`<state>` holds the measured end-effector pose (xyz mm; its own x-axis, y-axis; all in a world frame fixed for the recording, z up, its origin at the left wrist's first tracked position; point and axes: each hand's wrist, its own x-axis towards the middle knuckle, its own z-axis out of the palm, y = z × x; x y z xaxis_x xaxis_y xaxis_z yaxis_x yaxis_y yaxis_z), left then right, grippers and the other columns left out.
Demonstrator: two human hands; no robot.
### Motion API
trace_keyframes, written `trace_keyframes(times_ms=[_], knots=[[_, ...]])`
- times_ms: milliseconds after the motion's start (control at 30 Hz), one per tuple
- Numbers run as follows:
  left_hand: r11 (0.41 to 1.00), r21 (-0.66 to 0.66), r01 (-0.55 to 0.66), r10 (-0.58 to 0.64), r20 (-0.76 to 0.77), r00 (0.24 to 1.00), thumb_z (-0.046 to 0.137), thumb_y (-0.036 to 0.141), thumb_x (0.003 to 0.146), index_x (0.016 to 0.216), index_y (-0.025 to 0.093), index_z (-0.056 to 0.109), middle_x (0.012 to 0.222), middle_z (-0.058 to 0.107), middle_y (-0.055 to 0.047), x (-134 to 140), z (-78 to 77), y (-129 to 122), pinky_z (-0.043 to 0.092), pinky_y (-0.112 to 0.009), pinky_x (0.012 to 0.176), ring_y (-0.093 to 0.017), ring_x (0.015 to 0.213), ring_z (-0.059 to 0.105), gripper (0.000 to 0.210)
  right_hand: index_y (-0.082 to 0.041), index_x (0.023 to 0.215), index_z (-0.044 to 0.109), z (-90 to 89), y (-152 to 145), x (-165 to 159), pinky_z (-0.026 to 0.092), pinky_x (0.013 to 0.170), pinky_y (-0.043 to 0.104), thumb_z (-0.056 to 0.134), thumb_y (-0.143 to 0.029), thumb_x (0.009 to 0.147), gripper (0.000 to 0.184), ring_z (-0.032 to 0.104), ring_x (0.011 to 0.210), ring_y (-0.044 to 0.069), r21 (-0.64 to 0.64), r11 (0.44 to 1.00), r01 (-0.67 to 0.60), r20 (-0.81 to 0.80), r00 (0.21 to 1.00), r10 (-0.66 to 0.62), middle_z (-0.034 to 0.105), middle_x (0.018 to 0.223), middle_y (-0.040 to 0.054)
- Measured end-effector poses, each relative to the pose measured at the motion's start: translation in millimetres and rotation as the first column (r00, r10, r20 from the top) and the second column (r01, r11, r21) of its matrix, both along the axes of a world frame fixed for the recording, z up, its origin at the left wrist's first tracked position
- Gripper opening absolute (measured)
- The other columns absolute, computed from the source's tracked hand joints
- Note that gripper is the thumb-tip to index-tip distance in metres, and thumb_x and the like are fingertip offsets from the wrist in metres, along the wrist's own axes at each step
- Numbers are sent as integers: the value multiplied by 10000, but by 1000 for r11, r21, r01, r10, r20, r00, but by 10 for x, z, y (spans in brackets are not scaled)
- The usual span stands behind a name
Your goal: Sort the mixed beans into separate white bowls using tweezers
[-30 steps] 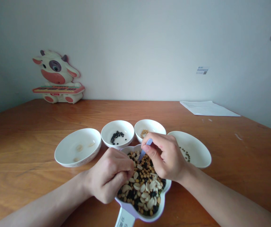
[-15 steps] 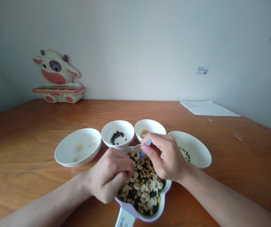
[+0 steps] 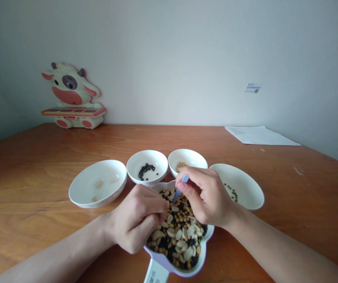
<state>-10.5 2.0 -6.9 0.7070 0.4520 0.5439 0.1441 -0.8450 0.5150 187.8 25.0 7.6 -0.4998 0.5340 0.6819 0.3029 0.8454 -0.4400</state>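
Between thumb and fingers, my right hand holds lilac tweezers, tips pointing down into the mix. Below them lies a purple-and-white lobed tray with a handle, full of peanut halves, yellow soybeans and black beans. My left hand is curled closed over the tray's left side; its fingertips are turned away, and whatever they pinch is hidden. Just behind the tray stand a white bowl with black beans and another white bowl with yellow soybeans, the latter partly covered by my right hand.
At the left, a wide white bowl has a few pale pieces in it. A white dish with small green beans sits at the right. Farther back are a cow-shaped toy keyboard and paper sheets against the wall.
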Motion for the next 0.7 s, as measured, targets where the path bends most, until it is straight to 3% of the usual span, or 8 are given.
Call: trace_keyframes(times_ms=[700], knots=[[1000, -22, -18, 18, -15, 1000, 309, 132, 833, 622, 186, 386, 529, 471, -2, 1, 8, -11, 331, -269, 510, -126, 491, 380, 232, -143, 726, 559, -11, -9, -15, 337, 544, 231, 511, -112, 841, 129, 465, 556, 97, -55, 998, -5, 48, 999, 8, 538, 617, -16]])
